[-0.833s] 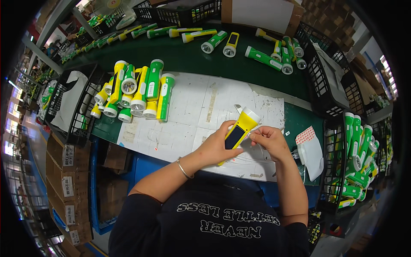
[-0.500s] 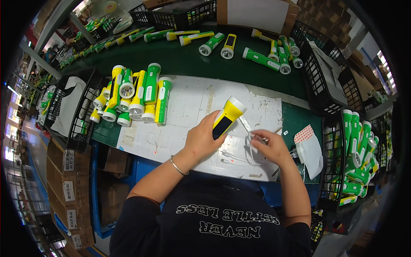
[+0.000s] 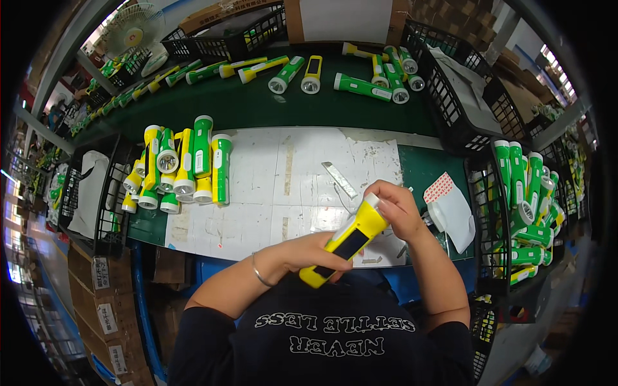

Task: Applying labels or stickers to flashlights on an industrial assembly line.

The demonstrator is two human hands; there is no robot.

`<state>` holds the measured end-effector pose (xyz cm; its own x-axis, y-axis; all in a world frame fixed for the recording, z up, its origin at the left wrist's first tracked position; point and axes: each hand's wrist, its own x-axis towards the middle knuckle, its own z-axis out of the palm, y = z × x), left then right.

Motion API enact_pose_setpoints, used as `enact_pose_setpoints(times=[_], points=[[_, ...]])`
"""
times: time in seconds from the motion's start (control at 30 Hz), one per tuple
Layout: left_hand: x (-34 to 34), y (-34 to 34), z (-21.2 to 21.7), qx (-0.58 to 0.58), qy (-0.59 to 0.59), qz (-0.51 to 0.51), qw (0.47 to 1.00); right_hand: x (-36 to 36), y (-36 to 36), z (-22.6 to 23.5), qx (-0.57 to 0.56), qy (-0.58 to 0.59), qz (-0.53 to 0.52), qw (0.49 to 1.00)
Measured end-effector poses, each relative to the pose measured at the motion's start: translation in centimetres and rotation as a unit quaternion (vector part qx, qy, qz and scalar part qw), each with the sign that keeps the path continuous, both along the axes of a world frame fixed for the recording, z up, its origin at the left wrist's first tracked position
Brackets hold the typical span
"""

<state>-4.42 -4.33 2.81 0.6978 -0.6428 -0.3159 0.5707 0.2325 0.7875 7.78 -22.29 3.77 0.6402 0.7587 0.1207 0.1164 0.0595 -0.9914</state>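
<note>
At the far left a black wire basket (image 3: 96, 193) stands beside a pile of yellow and green flashlights (image 3: 183, 164) lying on the white work mat (image 3: 283, 186). Near the middle, the left hand (image 3: 309, 254) wraps its fingers around the lower body of a yellow flashlight (image 3: 347, 238), held just above the mat's near edge. Its long axis runs diagonally, tail low toward the person, head up and to the right. The right hand (image 3: 396, 209) closes over that head end, fingers curled on it. A small metal strip (image 3: 339, 179) lies just beyond. Further right sit white label sheets (image 3: 450, 206) and a crate of green flashlights (image 3: 521, 199), nothing between the hands.
</note>
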Motion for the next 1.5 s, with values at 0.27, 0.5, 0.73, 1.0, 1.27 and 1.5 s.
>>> enact_pose_setpoints(times=[0.27, 0.5, 0.73, 1.0, 1.27, 1.5], points=[[0.8, -0.1, -1.8, 0.286, -0.201, 0.12, 0.929, 1.1, 0.7, -0.8, -0.164, -0.11, -0.068, 0.978], [1.2, 0.7, -3.8, -0.311, 0.112, 0.039, 0.943, 0.6, 1.5, -1.4, 0.016, -0.068, -0.005, 0.998], [1.9, 0.8, -3.9, -0.183, 0.157, 0.276, 0.931, -1.4, -0.9, -2.8, -0.079, 0.072, -0.076, 0.991], [3.4, -0.5, -3.0, -0.109, 0.158, 0.363, 0.912, -7.8, 0.6, -4.6, -0.188, 0.086, 0.0, 0.978], [3.9, -1.0, -2.9, -0.066, 0.125, 0.319, 0.937, -8.3, 1.3, -4.8, -0.177, 0.131, -0.037, 0.975], [1.7, 0.2, 4.3, -0.016, -0.216, 0.304, 0.928, -4.8, -7.4, -0.1, -0.089, -0.098, -0.32, 0.938]])
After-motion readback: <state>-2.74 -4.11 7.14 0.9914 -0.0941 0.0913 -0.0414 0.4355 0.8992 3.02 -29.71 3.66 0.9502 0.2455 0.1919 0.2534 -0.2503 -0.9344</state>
